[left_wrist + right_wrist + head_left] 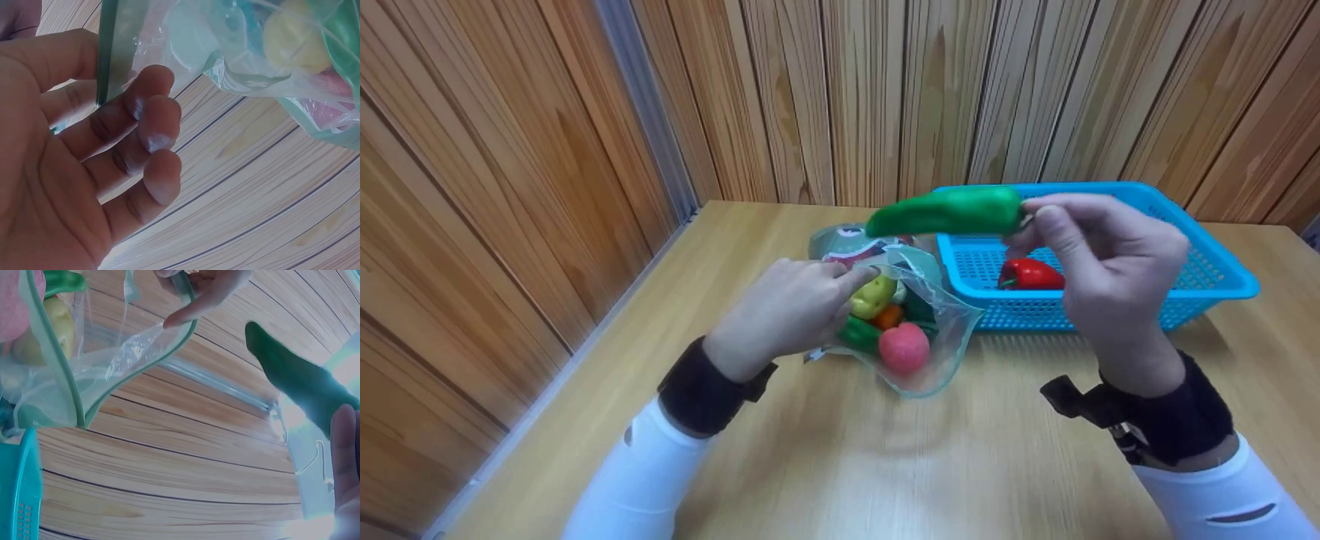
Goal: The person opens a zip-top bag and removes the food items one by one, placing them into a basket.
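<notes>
Green pepper [952,211] in head view's upper centre-right, stem pinched by right hand [1117,259]. Left hand [787,311] pinches rim of clear bag [956,341], centre. Blue basket [1222,286], right, holds red pepper [1033,276].

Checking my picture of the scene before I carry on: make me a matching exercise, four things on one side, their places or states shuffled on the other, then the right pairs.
Things
1. Long green pepper
2. Red pepper
3. Pink round fruit
4. Left hand

Places or states
A. Inside the blue basket
B. Holding the edge of the clear bag
C. Pinched at its stem end by the right hand
D. In the bag's opening

Right pairs: 1-C, 2-A, 3-D, 4-B
</notes>
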Motion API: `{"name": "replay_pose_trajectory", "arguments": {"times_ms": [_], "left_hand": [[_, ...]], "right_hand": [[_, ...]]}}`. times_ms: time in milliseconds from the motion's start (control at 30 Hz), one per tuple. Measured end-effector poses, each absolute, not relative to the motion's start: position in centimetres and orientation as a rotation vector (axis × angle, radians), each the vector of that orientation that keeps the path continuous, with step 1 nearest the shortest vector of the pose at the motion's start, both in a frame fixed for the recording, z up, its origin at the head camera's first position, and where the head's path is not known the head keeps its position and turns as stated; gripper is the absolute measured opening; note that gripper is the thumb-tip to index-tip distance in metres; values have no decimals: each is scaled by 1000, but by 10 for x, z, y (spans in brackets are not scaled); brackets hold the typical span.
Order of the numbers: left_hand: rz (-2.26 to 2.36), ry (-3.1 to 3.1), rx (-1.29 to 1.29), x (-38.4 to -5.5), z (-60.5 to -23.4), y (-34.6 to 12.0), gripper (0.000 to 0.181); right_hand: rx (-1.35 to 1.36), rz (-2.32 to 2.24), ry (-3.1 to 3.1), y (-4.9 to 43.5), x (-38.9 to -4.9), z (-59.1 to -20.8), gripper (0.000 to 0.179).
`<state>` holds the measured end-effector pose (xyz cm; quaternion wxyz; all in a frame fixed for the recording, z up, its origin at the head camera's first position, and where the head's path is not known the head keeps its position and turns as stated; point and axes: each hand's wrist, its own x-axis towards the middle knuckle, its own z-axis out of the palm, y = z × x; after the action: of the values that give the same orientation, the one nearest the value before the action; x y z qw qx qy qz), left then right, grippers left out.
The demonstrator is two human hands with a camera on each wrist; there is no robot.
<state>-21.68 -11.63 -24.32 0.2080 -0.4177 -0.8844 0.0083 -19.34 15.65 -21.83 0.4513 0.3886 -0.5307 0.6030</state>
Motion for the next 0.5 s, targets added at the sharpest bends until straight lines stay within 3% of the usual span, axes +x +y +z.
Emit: {"name": "replay_pose_trajectory", "arguments": {"times_ms": [200,500], "left_hand": [[21,-2470,-1155,-216,-243,-117,35],[2,-2476,-1163,-217,-243,-115,31]], "right_hand": [[648,1342,-1506,168,-207,-220,11],[346,1197,-2018,191,-248,-243,23]]}}
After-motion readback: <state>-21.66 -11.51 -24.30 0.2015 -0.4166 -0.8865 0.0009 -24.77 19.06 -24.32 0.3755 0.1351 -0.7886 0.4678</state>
